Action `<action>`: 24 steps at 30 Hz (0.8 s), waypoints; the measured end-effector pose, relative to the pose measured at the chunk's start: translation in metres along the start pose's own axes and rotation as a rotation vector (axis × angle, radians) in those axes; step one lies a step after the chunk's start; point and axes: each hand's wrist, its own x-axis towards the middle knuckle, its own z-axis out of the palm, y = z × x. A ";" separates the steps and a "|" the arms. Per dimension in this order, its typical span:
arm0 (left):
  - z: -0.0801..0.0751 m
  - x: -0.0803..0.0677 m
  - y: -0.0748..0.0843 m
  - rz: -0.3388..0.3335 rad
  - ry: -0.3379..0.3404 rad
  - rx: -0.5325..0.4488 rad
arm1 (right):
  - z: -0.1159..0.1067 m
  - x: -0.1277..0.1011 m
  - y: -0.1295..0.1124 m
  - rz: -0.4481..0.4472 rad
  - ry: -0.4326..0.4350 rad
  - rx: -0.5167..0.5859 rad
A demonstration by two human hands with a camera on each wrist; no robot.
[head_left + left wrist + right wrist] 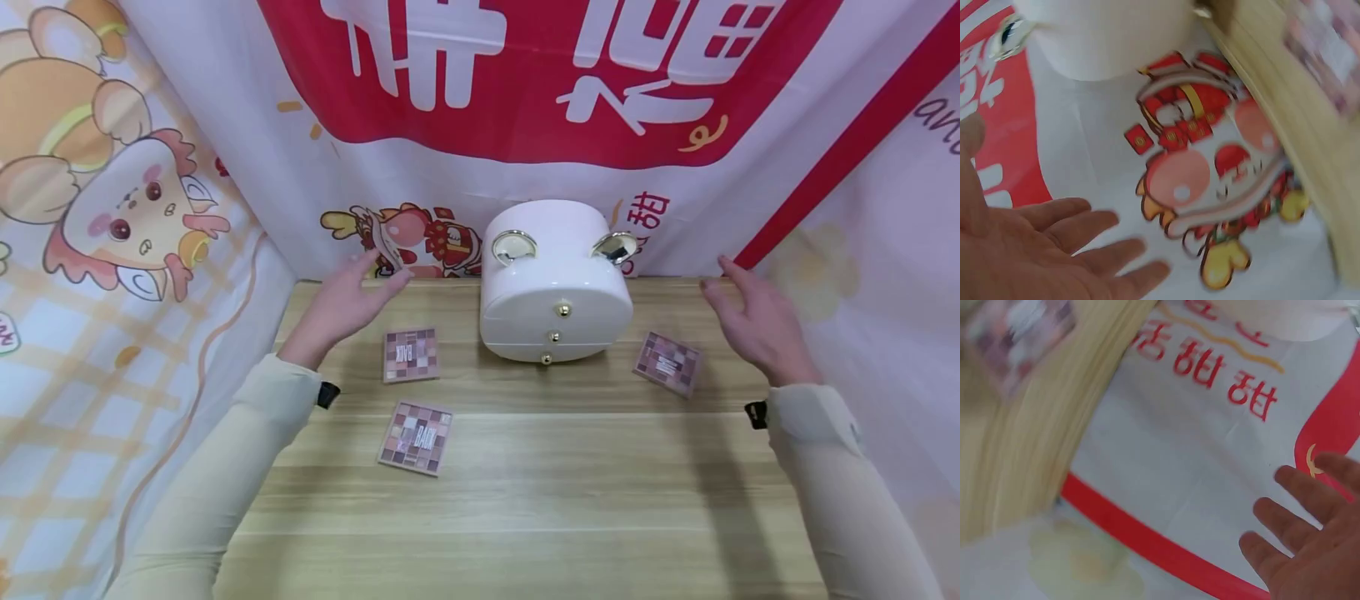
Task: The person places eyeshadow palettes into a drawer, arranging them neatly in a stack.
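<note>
Palettes (pixel 411 354) flank white drawer box (pixel 557 283) between both raised hands.

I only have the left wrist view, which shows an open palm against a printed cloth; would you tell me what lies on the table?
Observer: Three eyeshadow palettes lie flat; one sits nearest the left hand.
Operator: Thank you. What is the white object at the top of my picture?
Observer: A white drawer box with three gold knobs, standing at the table's back edge.
Operator: And the other hand?
Observer: The right hand is open, empty, right of the box.
</note>
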 end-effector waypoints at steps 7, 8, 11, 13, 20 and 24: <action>0.002 0.004 0.010 -0.149 -0.077 -0.684 | 0.011 -0.013 -0.011 0.023 0.099 0.250; 0.003 0.005 0.011 -0.171 -0.076 -0.765 | 0.013 -0.015 -0.012 0.021 0.113 0.263; 0.009 0.010 0.016 -0.220 -0.081 -0.959 | 0.022 -0.018 -0.018 0.037 0.149 0.324; 0.014 0.014 0.020 -0.245 -0.081 -1.042 | 0.028 -0.019 -0.022 0.043 0.179 0.417; 0.028 0.025 0.039 -0.231 -0.103 -1.140 | 0.042 -0.022 -0.032 0.090 0.196 0.716; 0.035 0.030 0.045 -0.225 -0.118 -1.169 | 0.051 -0.026 -0.041 0.133 0.183 0.699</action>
